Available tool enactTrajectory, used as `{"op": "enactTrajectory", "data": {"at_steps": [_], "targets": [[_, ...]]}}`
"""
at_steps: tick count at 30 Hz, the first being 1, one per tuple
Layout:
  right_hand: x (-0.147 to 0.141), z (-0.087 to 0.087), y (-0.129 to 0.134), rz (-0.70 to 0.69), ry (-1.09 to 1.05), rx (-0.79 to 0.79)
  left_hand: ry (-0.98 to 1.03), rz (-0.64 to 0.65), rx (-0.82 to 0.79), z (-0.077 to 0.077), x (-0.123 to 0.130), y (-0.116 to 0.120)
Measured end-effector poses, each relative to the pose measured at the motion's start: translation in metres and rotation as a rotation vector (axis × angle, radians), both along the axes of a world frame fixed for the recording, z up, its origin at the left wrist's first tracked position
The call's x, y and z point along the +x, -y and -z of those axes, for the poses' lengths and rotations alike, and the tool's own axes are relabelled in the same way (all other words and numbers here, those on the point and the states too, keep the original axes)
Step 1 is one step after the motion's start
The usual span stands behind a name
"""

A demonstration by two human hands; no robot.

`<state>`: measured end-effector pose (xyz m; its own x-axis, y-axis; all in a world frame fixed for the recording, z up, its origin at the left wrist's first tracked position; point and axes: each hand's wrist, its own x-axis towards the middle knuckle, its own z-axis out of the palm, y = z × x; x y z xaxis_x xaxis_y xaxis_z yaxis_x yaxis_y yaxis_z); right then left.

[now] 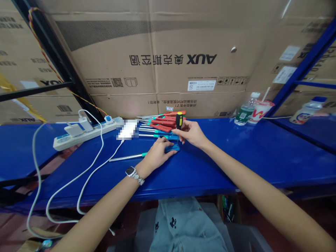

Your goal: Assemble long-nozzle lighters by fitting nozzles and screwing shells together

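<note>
Pale denim nearest, then the glossy blue tabletop. Lying flat on it, a blue-handled tool, metal shaft pointing left. Left hand over its handle, fingers close together, gripping the sides. Right hand just beside, fingers pinching an upright yellow-and-black screwdriver, thin blade down toward the blue handle; contact at the tip too small to confirm. Probably light and stiff, not fragile; best held by the broad handle, the smooth shaft likelier to roll or slip. Blade liable to skid if pushed off upright. To the left, white cables, one passing near the shaft's end and likely to snag. Close beyond the hands, red- and blue-handled tools in a crowded row, tight for reaching forward. Farther left, a white power strip; farther right, a water bottle beside a lidded cup, easily tipped. At the back, a large cardboard box.
</note>
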<state>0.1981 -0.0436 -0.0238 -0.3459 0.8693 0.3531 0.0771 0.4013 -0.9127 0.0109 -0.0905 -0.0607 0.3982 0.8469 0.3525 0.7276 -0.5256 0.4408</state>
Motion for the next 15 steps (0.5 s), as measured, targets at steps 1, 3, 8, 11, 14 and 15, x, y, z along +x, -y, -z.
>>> {"op": "enactTrajectory", "data": {"at_steps": [1, 3, 8, 11, 14, 15], "targets": [[-0.003, 0.002, 0.000, 0.028, -0.010, 0.012, -0.003, -0.003, -0.002, 0.000, 0.000, 0.000], [-0.008, 0.006, 0.001, 0.077, -0.032, 0.027, -0.011, -0.006, -0.008, 0.000, 0.000, 0.000], [-0.006, 0.009, 0.004, 0.154, -0.046, 0.038, -0.021, -0.016, -0.018, 0.000, 0.000, 0.000], [0.000, 0.007, 0.007, 0.182, -0.003, 0.090, -0.010, -0.004, -0.011, 0.000, -0.001, 0.001], [0.003, 0.005, 0.013, 0.202, 0.024, 0.136, 0.003, 0.031, 0.011, 0.002, -0.001, 0.001], [0.003, 0.004, 0.015, 0.213, 0.023, 0.149, 0.004, 0.041, 0.019, 0.003, -0.001, 0.001]]}}
